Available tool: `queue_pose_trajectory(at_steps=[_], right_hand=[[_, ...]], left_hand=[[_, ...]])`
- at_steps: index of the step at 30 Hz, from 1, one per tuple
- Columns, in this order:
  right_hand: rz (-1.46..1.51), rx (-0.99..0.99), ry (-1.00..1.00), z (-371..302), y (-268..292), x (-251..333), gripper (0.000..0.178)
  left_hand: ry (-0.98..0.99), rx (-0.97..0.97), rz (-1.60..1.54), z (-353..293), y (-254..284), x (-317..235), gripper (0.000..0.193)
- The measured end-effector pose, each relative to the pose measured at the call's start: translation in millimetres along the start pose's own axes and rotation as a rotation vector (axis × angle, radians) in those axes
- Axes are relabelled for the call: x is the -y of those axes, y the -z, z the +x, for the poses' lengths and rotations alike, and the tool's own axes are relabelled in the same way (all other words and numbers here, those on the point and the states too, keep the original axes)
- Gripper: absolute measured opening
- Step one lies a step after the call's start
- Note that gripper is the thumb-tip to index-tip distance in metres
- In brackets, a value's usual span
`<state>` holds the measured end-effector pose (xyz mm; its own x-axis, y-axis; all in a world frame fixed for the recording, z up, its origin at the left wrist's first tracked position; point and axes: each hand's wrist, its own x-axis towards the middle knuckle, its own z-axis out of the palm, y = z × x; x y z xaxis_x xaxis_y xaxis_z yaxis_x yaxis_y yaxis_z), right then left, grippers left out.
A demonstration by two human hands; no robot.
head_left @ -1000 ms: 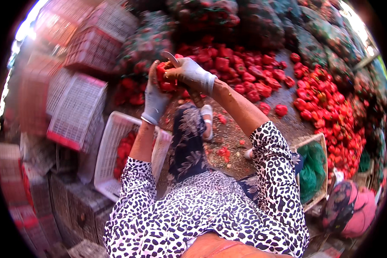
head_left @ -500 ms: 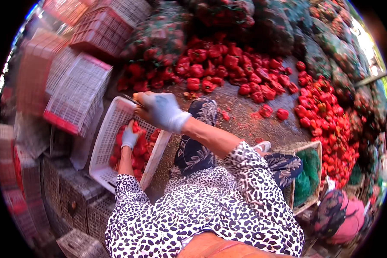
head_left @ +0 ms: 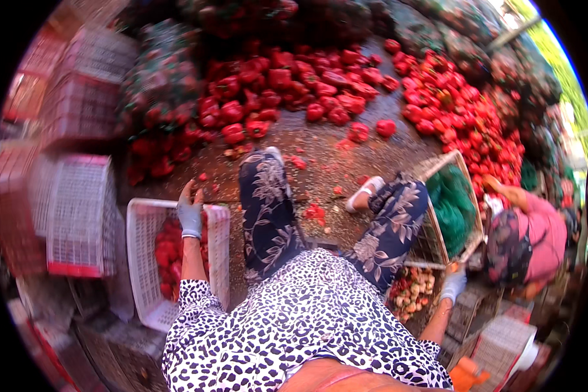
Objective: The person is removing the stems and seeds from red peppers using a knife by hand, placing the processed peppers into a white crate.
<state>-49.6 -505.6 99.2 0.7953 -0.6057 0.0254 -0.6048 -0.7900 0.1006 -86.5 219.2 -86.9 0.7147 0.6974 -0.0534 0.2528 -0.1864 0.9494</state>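
One move at a time: lift your left hand point(head_left: 189, 214), fingers spread and empty, clear of the white crate point(head_left: 142, 261) of red bell peppers point(head_left: 168, 256), and steady your right hand point(head_left: 453, 285), its grip unclear, beside the pepper cores point(head_left: 414, 291).

Glossy peppers point(head_left: 280, 79), plastic crate point(head_left: 141, 261), matt cloth trousers point(head_left: 266, 202), rough ground point(head_left: 330, 173)
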Motion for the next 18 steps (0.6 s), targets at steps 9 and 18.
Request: queue_pose_trajectory(at_steps=[9,18], right_hand=[[0.191,0.001,0.079,20,5,31,0.035],[0.882,0.577,0.384,161,-15,297,0.041]], left_hand=[[-0.12,0.237,0.222,34,-86,-37,0.037],[-0.119,0.399,0.073,86,-153,-50,0.04]])
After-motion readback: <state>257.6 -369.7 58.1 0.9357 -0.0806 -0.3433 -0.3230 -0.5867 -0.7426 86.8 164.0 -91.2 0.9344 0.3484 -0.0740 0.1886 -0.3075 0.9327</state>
